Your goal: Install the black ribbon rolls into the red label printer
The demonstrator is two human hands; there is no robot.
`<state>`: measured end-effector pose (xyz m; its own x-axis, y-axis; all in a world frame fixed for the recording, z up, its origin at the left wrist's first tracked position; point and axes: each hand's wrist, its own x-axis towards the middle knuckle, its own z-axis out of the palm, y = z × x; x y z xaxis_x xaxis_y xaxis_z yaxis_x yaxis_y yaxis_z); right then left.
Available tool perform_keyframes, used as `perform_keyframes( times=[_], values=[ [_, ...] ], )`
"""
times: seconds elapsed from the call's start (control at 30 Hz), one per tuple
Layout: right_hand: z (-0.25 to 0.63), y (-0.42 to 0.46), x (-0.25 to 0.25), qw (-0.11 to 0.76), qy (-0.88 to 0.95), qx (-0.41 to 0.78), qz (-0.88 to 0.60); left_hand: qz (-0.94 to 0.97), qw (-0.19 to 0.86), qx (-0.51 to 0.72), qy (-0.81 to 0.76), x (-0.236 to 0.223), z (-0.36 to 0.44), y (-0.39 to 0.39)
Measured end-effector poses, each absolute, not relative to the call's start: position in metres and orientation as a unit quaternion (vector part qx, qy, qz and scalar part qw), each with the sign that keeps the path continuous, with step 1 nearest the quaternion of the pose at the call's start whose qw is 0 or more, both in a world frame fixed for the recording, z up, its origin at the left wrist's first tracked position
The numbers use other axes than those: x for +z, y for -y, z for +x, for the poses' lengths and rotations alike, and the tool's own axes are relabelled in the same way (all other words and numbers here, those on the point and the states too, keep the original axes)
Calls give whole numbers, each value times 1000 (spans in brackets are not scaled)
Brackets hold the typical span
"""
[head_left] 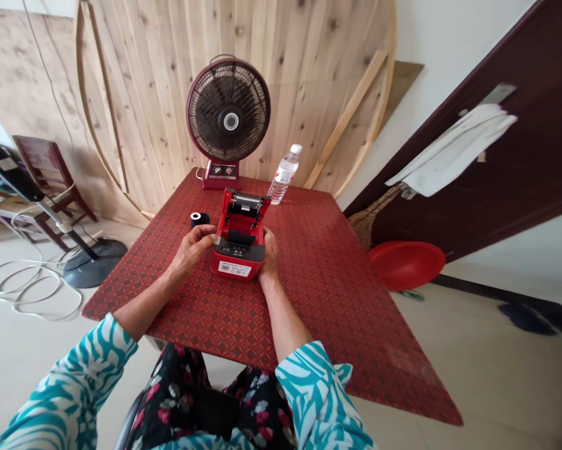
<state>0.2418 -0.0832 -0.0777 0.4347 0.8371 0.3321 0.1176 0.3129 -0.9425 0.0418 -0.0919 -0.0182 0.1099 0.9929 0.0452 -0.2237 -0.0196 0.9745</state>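
A red and black label printer [238, 265] stands on the table with its lid raised and its inside facing up. My left hand [191, 250] is at its left side, fingers bent and pressed together against the edge. On the opposite side, my right hand [270, 256] is closed round the casing, its fingertips partly hidden behind the printer. A white label with printed codes is stuck on the printer's front. Just beyond my left fingers lies a small black roll [200, 219] with a white core.
The table [309, 281] has a red patterned cover. At its back stand a dark red fan [228, 112] and a clear water bottle [284, 175]. A red basin [407, 265] is on the right; a chair [50, 169] and coiled cable [32, 281] are on the left.
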Motion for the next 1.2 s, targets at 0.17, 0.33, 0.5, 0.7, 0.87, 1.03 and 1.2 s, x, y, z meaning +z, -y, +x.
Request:
perform_keyframes(
  times=[0.17,0.33,0.5,0.7,0.87,1.03,1.2],
  values=[
    [241,81,-78,670,445,267,-531,567,481,545,-387,7,39,86],
    [239,79,-81,681,427,275,-527,739,347,448,-365,46,50,68],
    [237,77,-80,690,417,285,-518,838,280,317,-344,50,70,43],
    [236,74,-81,697,412,290,-510,846,328,235,-347,41,84,23],
    [235,74,-81,704,402,302,-502,727,506,296,-357,59,85,19],
    [234,73,-80,706,394,313,-498,706,565,234,-356,75,77,33],
    [235,73,-81,701,397,308,-506,733,526,232,-365,72,76,29]
  ],
)
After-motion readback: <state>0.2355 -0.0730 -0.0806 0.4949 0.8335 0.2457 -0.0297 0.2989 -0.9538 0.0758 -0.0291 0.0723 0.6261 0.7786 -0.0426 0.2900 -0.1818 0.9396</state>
